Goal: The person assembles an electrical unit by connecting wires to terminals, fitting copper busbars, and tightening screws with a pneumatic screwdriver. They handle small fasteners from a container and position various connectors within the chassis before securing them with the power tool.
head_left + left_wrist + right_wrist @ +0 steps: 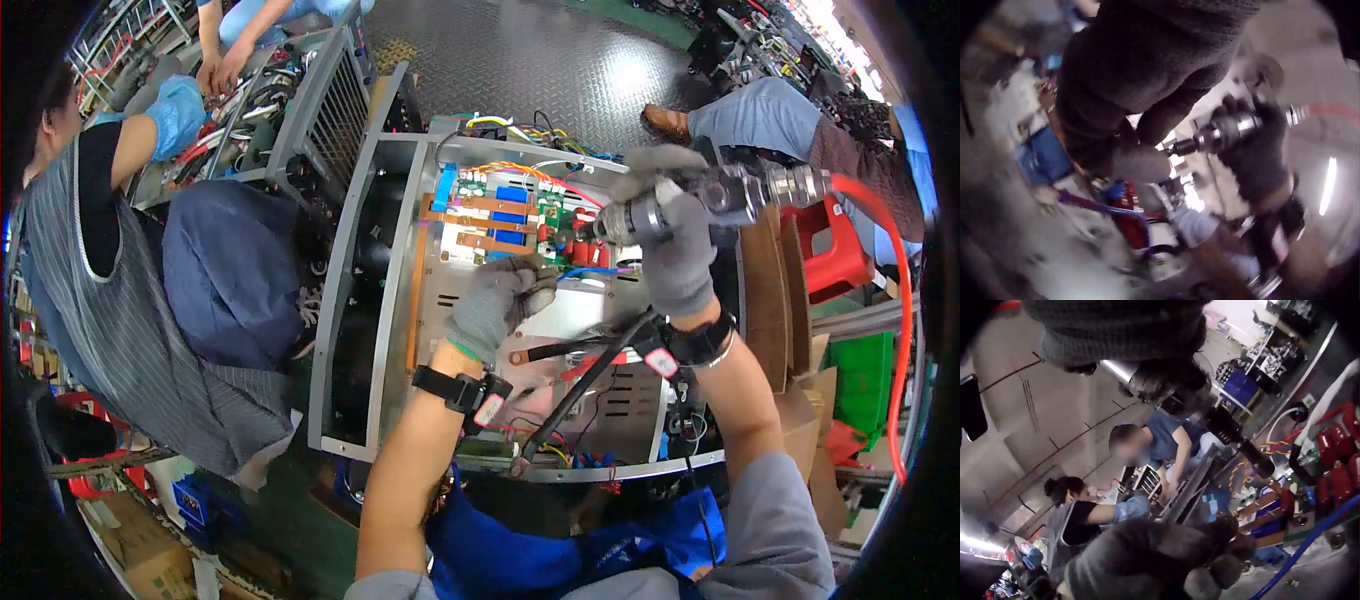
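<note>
My gloved right hand (pixel 683 240) grips a pneumatic screwdriver (pixel 745 195) by its metal body, the nose pointing left over the chassis. The gloved left hand (pixel 500 305) is low over the open metal chassis (pixel 382 300), fingers curled with the thumb against them. I cannot tell whether something small sits between its fingertips. In the left wrist view the driver's dark bit (pixel 1184 147) points at those fingertips. Beside the left hand are copper bars (pixel 480 222), a blue block (pixel 512 205) and a green circuit board (pixel 546 212) with red components (pixel 590 252).
A red hose (pixel 903 260) runs from the driver down the right side. A thick black cable (pixel 585 385) crosses the chassis near its front. A person (pixel 150 290) sits on the left; a red stool (pixel 830 250) and cardboard box (pixel 765 300) stand at the right.
</note>
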A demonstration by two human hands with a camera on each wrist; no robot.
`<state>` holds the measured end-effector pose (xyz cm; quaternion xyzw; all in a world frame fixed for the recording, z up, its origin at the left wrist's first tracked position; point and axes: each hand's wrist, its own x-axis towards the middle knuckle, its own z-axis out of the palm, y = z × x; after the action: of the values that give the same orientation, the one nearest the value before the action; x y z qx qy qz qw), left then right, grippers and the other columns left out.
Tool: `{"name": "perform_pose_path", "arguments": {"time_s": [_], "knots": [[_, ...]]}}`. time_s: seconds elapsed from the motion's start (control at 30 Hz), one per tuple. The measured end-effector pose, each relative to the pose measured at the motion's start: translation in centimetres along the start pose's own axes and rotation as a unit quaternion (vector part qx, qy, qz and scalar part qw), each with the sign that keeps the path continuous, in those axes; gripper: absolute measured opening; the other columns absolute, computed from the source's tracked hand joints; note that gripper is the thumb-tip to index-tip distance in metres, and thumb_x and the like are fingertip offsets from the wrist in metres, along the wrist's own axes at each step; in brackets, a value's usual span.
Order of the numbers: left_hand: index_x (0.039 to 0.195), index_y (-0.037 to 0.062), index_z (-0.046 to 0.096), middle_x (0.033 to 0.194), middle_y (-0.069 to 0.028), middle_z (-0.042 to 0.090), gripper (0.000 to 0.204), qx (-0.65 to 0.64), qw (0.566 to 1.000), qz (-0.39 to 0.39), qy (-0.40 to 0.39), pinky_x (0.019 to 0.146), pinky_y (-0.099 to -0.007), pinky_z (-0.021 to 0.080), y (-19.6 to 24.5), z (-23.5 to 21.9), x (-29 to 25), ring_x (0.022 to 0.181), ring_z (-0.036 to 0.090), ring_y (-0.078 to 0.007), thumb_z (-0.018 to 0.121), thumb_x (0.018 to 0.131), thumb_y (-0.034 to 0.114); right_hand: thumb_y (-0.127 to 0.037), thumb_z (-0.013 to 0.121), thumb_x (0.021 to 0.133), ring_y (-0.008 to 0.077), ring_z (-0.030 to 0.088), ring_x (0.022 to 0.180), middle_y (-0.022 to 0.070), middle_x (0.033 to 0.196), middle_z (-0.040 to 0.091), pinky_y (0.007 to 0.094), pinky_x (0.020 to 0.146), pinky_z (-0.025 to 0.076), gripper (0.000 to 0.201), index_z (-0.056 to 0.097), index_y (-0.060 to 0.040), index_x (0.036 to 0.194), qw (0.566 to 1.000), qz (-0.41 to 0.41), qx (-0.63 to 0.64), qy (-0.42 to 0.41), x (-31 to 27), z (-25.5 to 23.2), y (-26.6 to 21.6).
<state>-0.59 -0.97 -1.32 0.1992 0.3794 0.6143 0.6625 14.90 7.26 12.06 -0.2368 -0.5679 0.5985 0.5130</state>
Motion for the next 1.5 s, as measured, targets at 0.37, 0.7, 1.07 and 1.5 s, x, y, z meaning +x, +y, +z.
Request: {"name": "perform_pose_path", "arguments": {"time_s": [0.37,0.7,1.07,1.5], "knots": [[0.111,-0.0002,0.058,0.091,-0.0108,0.066,0.024,-0.101,0.992,-0.07,0.006,0.046,-0.0181,0.045,0.5,0.7,-0.1,0.065,0.059,-0.0104,0.058,0.095,0.018,-0.005,0.044,0.093,0.0199,0.064,0.095,0.0109,0.104,0.062,0.0351,0.081,0.056,0.023,0.053,-0.0007,0.115,0.984,-0.123,-0.13,0.011,-3.0,-2.4,1.8],[0.12,-0.0043,0.054,0.101,-0.0169,0.065,0.032,-0.132,0.987,-0.085,-0.025,0.061,-0.0196,0.059,1.2,1.9,-0.2,0.086,0.067,-0.0186,0.052,0.093,0.012,-0.021,0.048,0.094,0.0172,0.063,0.095,0.0102,0.106,0.062,0.0337,0.081,0.055,0.027,0.055,-0.0031,0.113,0.99,-0.01,0.135,-0.028,-3.0,-2.7,2.4],[0.126,-0.0026,0.054,0.086,-0.0037,0.061,0.04,-0.077,0.996,-0.035,-0.041,0.046,-0.0135,0.032,0.0,0.8,0.0,0.064,0.047,-0.0026,0.062,0.093,0.019,-0.002,0.042,0.094,0.0198,0.065,0.088,0.01,0.101,0.063,0.0345,0.078,0.056,0.022,0.053,-0.0004,0.113,0.996,-0.086,-0.01,0.023,-2.5,-2.3,2.4],[0.105,-0.0037,0.063,0.073,0.0029,0.051,0.034,-0.03,0.991,-0.106,-0.077,0.042,-0.0136,0.026,2.1,0.6,-0.7,0.056,0.04,-0.0015,0.062,0.093,0.029,-0.021,0.049,0.087,0.0229,0.065,0.082,0.0144,0.098,0.063,0.0391,0.075,0.055,0.033,0.055,-0.0012,0.113,0.994,-0.046,0.073,0.074,-1.9,-3.3,1.4]]}}
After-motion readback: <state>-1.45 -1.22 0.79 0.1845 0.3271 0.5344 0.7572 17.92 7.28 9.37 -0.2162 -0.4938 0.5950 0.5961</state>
